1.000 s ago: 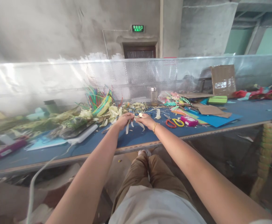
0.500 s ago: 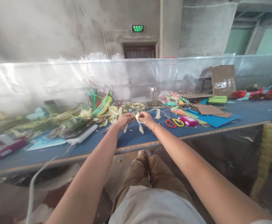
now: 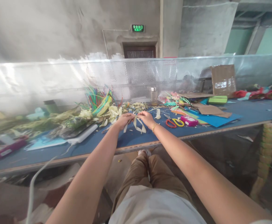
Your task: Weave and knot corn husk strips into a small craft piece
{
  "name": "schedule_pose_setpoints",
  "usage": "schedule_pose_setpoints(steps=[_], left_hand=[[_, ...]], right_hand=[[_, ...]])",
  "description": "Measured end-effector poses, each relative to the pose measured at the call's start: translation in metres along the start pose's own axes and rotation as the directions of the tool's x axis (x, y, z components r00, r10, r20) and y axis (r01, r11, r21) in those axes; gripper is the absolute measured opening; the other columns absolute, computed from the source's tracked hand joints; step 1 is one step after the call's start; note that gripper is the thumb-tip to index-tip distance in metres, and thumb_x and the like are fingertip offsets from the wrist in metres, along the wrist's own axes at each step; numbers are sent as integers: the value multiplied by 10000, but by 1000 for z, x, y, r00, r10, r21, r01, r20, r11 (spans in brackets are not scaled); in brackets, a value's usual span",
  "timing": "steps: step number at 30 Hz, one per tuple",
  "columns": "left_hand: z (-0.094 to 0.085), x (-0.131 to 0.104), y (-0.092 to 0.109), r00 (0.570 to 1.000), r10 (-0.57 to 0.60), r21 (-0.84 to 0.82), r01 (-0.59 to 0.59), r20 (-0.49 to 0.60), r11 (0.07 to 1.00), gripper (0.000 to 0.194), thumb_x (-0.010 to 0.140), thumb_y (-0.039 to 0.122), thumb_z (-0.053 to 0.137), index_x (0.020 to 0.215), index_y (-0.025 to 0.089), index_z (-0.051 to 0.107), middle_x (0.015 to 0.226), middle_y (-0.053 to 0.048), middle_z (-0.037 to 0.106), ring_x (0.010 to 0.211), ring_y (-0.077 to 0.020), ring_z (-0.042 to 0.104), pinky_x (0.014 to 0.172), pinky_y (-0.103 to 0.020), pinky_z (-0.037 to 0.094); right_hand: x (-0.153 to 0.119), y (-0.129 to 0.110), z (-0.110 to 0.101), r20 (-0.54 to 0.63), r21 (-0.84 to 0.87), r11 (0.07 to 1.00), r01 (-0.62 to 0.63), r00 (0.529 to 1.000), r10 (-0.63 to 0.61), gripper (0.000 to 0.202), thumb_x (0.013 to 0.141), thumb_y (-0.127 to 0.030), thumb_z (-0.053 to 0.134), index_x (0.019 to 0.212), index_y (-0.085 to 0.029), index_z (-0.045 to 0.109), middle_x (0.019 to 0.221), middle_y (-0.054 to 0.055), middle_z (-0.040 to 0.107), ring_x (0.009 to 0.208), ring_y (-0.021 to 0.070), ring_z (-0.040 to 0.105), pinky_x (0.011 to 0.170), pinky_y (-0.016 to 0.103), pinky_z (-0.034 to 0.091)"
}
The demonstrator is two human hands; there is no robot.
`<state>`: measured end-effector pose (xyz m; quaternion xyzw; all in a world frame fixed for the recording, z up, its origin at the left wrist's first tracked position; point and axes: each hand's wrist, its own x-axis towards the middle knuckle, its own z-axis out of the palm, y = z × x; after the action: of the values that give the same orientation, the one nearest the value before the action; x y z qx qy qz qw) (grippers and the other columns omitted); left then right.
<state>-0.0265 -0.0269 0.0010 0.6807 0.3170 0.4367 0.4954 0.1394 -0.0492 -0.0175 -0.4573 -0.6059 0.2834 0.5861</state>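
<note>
Over the front part of the blue table, both my hands are pinched close together on a pale cream ribbon (image 3: 140, 127). My left hand (image 3: 124, 120) has its fingertips closed on the ribbon, and a short end hangs beneath them. My right hand (image 3: 146, 119), with a gold bracelet at the wrist, pinches it from the other side. A loop of the ribbon dangles below the right fingers. What lies exactly between the fingertips is too small to make out. Behind the hands are cream strips and scraps (image 3: 114, 112).
Right of my hands lie scissors (image 3: 174, 123) with red and yellow handles, a magenta box (image 3: 189, 120) and blue sheets (image 3: 216, 119). A bottle (image 3: 154, 96) stands behind. To the left are colourful stems (image 3: 100, 101), a white power strip (image 3: 83, 134) and green netting (image 3: 49, 121). A perforated screen (image 3: 131, 74) backs the table.
The ribbon below my right hand has gone from a single hanging tail to an open loop. My right fingers have straightened a little toward the left hand. The left hand has hardly moved.
</note>
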Motion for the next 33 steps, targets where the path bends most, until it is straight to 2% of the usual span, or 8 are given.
schedule_pose_setpoints(steps=[3, 9, 12, 17, 22, 27, 33], left_hand=[[-1, 1, -1, 1000, -6, 20, 7, -8, 1000, 253, 679, 367, 733, 619, 157, 605, 551, -1, 535, 463, -72, 415, 437, -217, 289], [-1, 1, 0, 1000, -18, 16, 19, -14, 1000, 253, 660, 368, 743, 615, 158, 610, 566, -7, 547, 494, -83, 435, 453, -223, 296], [0, 0, 0, 999, -29, -1, 29, -19, 1000, 251, 649, 367, 751, 630, 157, 615, 571, -6, 545, 511, -88, 450, 465, -225, 306], [0, 0, -1, 999, -36, -20, 36, -31, 999, 249, 634, 356, 761, 646, 150, 622, 576, -8, 552, 526, -91, 472, 476, -223, 314], [-2, 2, -2, 997, -43, -4, 43, -66, 999, 263, 617, 366, 767, 668, 143, 638, 591, -17, 582, 543, -100, 508, 477, -222, 322], [-4, 5, -6, 995, -28, -24, 26, -98, 999, 297, 600, 368, 779, 734, 129, 665, 621, -35, 614, 565, -111, 547, 460, -214, 317], [-5, 7, -8, 994, -57, -63, 51, -90, 997, 286, 601, 337, 780, 759, 122, 677, 659, -51, 641, 561, -109, 549, 447, -208, 313]], right_hand=[[1, 0, -1, -21, -35, 999, 1, 1000, -2, 105, 718, -266, 591, 765, -204, 661, 804, 13, 669, 743, 156, 579, 731, 289, 437], [4, 4, 0, 1, 3, 1000, 17, 1000, -17, 124, 700, -229, 625, 814, -200, 665, 844, 22, 680, 784, 158, 607, 768, 294, 455], [5, 6, 0, 3, 0, 1000, 18, 1000, -18, 143, 724, -214, 586, 838, -202, 672, 862, 25, 685, 785, 157, 614, 767, 297, 462], [3, 3, 0, 4, -15, 1000, 13, 1000, -13, 179, 744, -268, 581, 880, -191, 667, 874, 40, 685, 814, 168, 625, 796, 306, 474], [-1, 1, 1, 66, -122, 984, 133, 990, -126, 383, 702, -290, 651, 1070, -191, 617, 935, 49, 680, 858, 177, 635, 816, 322, 492], [-2, 4, 2, 170, -240, 922, 304, 948, -269, 484, 672, -226, 666, 1147, -195, 577, 1019, 59, 668, 915, 181, 630, 852, 330, 492], [-5, 3, 0, 166, -410, 849, 333, 943, -290, 619, 665, -261, 697, 1252, -210, 509, 1088, 78, 638, 892, 196, 623, 835, 357, 486]])
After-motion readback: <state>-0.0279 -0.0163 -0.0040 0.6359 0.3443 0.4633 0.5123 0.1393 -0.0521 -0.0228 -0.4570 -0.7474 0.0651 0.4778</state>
